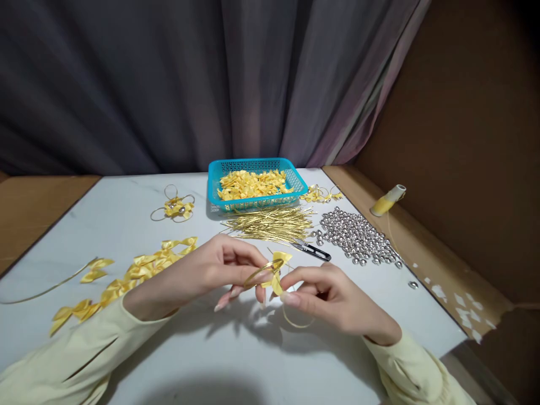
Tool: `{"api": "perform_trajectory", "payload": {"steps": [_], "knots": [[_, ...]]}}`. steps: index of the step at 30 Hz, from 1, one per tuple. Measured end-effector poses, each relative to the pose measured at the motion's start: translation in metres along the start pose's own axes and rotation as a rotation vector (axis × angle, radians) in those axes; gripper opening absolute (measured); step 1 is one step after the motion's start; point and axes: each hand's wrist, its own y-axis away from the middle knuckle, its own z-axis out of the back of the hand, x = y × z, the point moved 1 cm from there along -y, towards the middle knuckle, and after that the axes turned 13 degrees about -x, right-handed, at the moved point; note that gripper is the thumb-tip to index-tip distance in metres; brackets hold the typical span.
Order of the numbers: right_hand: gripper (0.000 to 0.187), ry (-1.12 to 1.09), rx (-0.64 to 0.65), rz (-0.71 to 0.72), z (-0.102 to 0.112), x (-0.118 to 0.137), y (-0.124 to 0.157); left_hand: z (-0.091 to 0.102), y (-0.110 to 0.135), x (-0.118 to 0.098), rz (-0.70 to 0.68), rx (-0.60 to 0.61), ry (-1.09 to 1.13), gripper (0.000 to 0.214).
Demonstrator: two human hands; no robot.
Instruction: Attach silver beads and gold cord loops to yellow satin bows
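Over the front middle of the table, my left hand (236, 267) pinches a yellow ribbon bow (276, 275) together with a looped gold twist tie (264, 271). From the right, my right hand (323, 289) has its thumb and forefinger closed at the bow's edge. A thin pale strand (297, 324) curves below the right fingers; whether it is thread or wire I cannot tell. Beyond the hands lie black thread snips (314, 251), a pile of gold twist ties (274, 224) and a heap of silver bells or beads (356, 233).
A turquoise basket (213, 188) of yellow bows stands at the back. Loose bows (139, 267) lie left, beside my forearm. Bows with loops (179, 207) sit back left, others (323, 194) right of the basket. A yellow thread spool (388, 200) and white scraps (462, 306) are at right.
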Motion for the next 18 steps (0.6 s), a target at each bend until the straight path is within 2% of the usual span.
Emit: {"api": "perform_trajectory", "payload": {"steps": [4,10,18], "knots": [[0.019,-0.055,0.008,-0.028,-0.003,-0.001,0.000,-0.002,0.000,0.002,0.018,0.009,-0.051,0.019],[0.018,0.043,-0.093,0.140,-0.007,0.000,0.000,-0.005,0.002,0.000,0.036,0.008,-0.029,0.016],[0.024,0.082,-0.152,0.212,-0.013,-0.004,-0.003,-0.003,-0.001,0.005,0.066,0.111,0.011,0.015]]}}
